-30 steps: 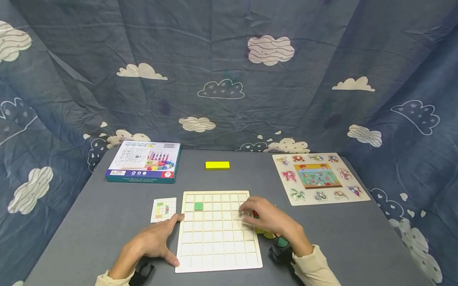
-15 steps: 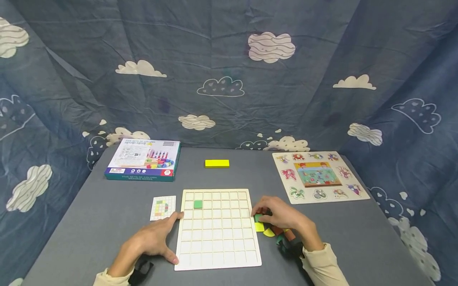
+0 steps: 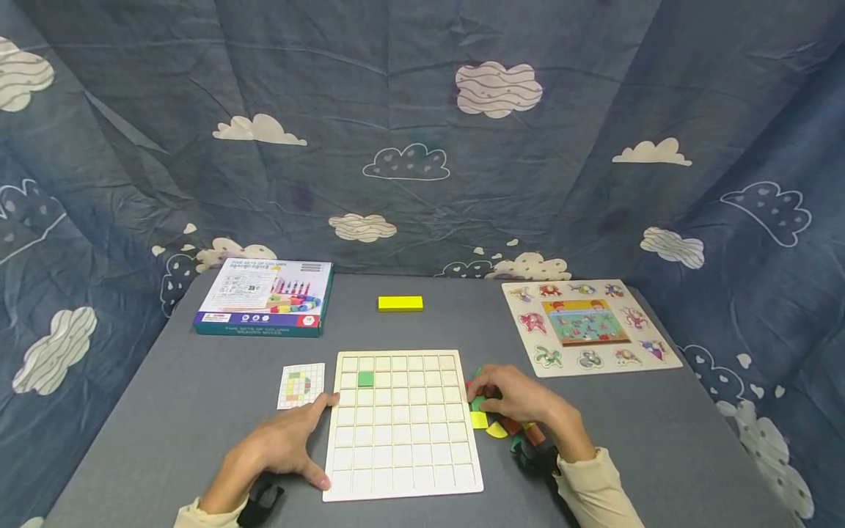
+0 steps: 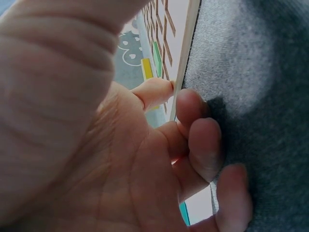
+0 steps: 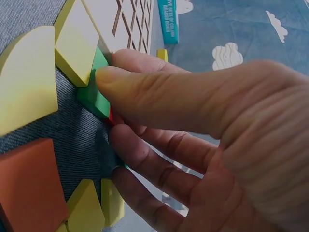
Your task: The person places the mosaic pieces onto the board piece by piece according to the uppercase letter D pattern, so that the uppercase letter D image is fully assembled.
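A pale wooden grid board (image 3: pixel 404 440) lies flat on the grey table, with one green square block (image 3: pixel 366 379) in a cell of its second row. At the board's left edge rests my left hand (image 3: pixel 280 440), thumb and index finger spread along it. My right hand (image 3: pixel 518 400) is beside the right edge, over a heap of loose blocks. Its thumb and index finger pinch a green block (image 5: pixel 95 99) lying among them. Near it are a yellow block (image 5: pixel 76 43), a yellow quarter-round block (image 5: pixel 29 79) and an orange block (image 5: pixel 34 183). Part of the heap is hidden under the right hand.
A small pattern card (image 3: pixel 301 385) lies left of the board. Behind stand a boxed set (image 3: pixel 264 297) and a yellow bar (image 3: pixel 400 303). A wooden picture puzzle (image 3: pixel 590 328) is at the right, and a cloud-printed cloth (image 3: pixel 409 205) hangs at the back.
My right hand has drawn back from over the board's right columns to the loose blocks beside it, and its fingers have come onto a green block. The left hand stays put.
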